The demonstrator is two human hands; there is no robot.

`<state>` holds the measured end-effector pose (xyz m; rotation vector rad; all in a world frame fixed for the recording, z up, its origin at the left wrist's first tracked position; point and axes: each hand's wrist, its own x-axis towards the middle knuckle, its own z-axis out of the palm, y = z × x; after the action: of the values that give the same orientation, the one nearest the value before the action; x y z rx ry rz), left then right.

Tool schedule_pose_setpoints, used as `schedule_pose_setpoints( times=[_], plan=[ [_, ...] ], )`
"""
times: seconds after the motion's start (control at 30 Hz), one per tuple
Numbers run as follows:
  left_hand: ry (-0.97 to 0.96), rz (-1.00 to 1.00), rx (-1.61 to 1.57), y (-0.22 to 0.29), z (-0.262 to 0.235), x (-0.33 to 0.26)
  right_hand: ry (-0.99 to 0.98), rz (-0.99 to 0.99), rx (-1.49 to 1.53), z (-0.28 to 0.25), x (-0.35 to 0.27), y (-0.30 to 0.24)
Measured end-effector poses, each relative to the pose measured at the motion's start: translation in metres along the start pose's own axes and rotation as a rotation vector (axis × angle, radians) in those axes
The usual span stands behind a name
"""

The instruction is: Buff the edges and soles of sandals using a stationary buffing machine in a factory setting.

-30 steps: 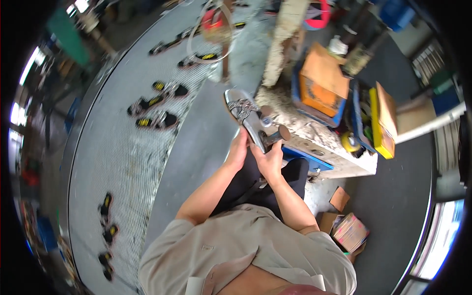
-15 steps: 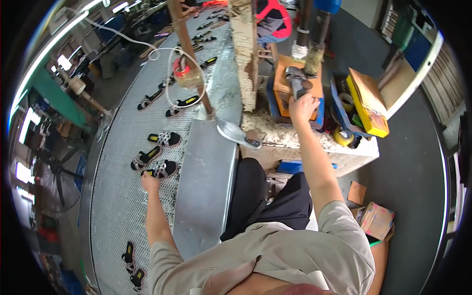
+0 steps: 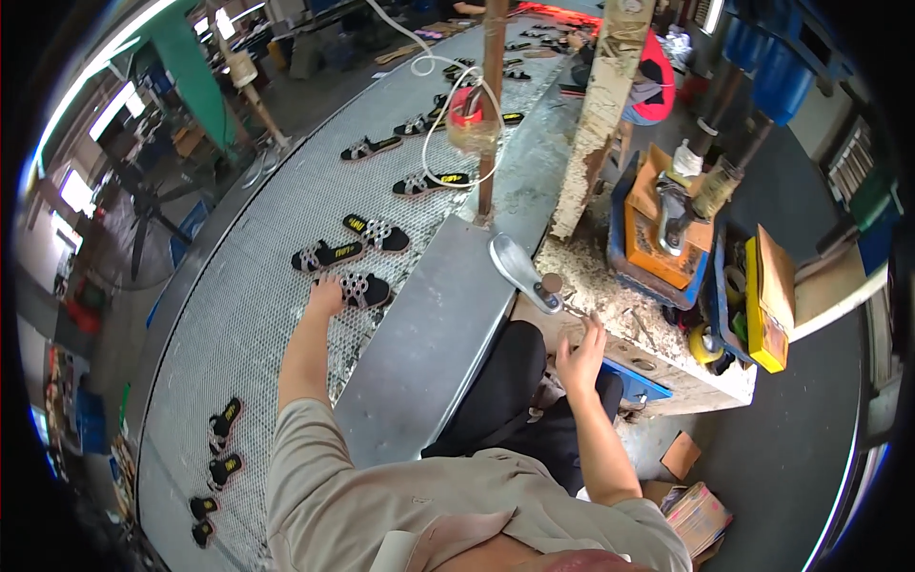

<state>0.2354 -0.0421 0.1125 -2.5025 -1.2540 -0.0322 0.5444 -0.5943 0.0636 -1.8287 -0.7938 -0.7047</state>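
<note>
Sandal [image 3: 363,287] under our left hand [image 3: 325,296] on the gray mesh belt [image 3: 238,353].

We are looking down and touching a black sandal with white dots; our left hand is lying on its near end, fingers flat, not closed around it. The sandal is lying near the belt's right edge, just beside the smooth metal table [image 3: 434,334]. Two more sandals [image 3: 351,242] are lying just past it, and others are sitting farther along the belt. Our right hand [image 3: 579,357] is hanging open with fingers spread, holding nothing, over our dark lap. It is near a shiny metal foot shape [image 3: 519,272] sticking out from the messy workbench [image 3: 620,315]. An orange box [image 3: 667,238] is sitting past the bench.
</note>
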Motion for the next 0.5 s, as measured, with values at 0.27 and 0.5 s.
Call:
schedule_pose_setpoints(
  times=[0.27,0.5],
  plan=[
    [0.206,0.032,-0.483,0.002,-0.017,-0.070,-0.045,0.253,0.057,-0.016,-0.059,0.023],
    [0.451,-0.232,-0.962,0.038,0.012,-0.120,0.130,0.175,0.007,-0.039,0.029,0.041]
  ],
)
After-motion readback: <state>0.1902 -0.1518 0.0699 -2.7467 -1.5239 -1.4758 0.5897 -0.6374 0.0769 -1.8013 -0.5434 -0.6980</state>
